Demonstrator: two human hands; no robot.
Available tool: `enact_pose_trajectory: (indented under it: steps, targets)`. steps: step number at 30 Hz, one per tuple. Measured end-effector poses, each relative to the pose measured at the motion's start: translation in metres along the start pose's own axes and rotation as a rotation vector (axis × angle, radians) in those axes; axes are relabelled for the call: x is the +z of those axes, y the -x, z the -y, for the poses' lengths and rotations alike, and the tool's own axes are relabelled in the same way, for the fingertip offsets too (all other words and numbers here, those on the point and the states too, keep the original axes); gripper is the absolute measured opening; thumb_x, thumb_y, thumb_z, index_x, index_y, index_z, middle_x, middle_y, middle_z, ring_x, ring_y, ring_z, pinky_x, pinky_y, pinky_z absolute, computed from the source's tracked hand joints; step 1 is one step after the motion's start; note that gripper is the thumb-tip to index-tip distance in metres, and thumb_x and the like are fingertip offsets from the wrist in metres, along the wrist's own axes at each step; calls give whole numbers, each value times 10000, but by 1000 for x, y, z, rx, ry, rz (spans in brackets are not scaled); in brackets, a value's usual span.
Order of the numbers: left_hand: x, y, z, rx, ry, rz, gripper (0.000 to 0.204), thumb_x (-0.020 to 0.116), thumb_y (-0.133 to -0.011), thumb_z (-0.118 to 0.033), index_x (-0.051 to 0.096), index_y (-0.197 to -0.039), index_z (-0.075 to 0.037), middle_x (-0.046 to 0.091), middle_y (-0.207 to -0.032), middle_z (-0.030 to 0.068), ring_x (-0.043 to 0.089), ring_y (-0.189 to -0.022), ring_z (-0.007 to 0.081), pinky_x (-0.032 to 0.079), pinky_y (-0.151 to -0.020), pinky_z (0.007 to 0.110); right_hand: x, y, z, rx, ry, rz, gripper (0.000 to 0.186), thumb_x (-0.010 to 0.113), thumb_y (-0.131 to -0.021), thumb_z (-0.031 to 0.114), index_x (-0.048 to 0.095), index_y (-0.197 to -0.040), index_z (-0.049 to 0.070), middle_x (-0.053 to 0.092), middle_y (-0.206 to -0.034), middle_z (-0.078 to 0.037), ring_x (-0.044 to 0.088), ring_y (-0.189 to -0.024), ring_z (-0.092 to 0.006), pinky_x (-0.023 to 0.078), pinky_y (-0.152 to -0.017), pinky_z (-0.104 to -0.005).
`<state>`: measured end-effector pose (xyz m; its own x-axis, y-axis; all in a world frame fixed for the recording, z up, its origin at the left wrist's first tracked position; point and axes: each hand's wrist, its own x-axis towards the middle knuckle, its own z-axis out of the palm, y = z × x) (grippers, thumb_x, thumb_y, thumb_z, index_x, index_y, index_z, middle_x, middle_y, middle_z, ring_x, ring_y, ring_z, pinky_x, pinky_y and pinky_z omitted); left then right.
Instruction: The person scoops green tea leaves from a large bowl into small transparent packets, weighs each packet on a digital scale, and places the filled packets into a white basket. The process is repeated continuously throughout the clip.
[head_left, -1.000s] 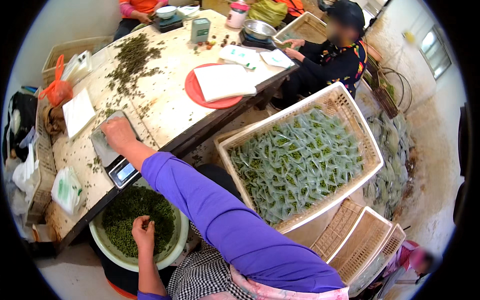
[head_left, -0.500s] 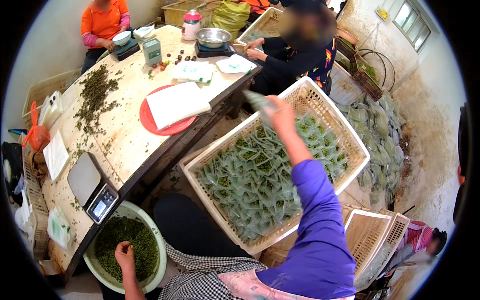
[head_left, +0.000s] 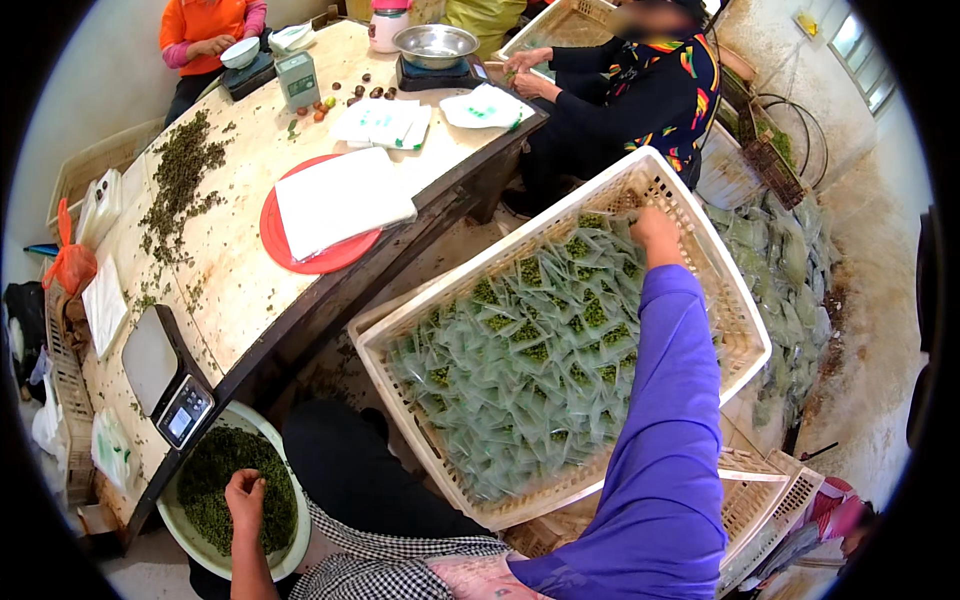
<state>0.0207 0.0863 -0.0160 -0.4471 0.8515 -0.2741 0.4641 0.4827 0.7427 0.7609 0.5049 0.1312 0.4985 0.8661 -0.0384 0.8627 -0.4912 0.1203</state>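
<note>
My right hand (head_left: 656, 232) is down inside the far right part of a white plastic crate (head_left: 440, 262). Its fingers are closed on a small clear plastic bag (head_left: 630, 222), most of which is hidden among its neighbours. Rows of similar small bags (head_left: 535, 350), filled with green berry-like grains, fill the crate. My left hand (head_left: 246, 498) hangs over a pale green tub (head_left: 292, 470) holding loose green grains (head_left: 215, 470). The left fingers are curled together; whatever they hold, if anything, cannot be made out.
A worktable (head_left: 235, 300) carries a digital scale (head_left: 180, 405), a red plate (head_left: 275, 245) under white plastic sheets (head_left: 345, 205), and a metal bowl (head_left: 435, 45). One person (head_left: 640, 95) sits beyond the crate, another (head_left: 205, 40) across the table. Filled bags (head_left: 775, 300) lie piled at right.
My right hand, with the small bag, has moved right and down into the crate. My left hand stays over the tub. The whole view has shifted slightly.
</note>
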Motion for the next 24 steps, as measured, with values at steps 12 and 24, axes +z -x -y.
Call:
enact_pose_trajectory:
  steps: [12,24]
  targets:
    - [21,-1,10,30,39,-47,204,707,-790,13,668,-990,6,673,-848,77,643,-774,143,535,-705,311,55,0,-42,-307,-39,-24,300,617,-781,182,697,-1023,24,675,-1036,-259,639,-1017,-422,502,-860,-501]
    - [-125,27,-35,311,-269,-776,125,712,-760,-13,654,-864,-53,635,-948,109,607,-913,317,491,-793,417,-9,32,36,-297,-166,-462,367,552,-872,184,663,-1219,144,669,-1183,-151,637,-1052,-361,488,-894,-457]
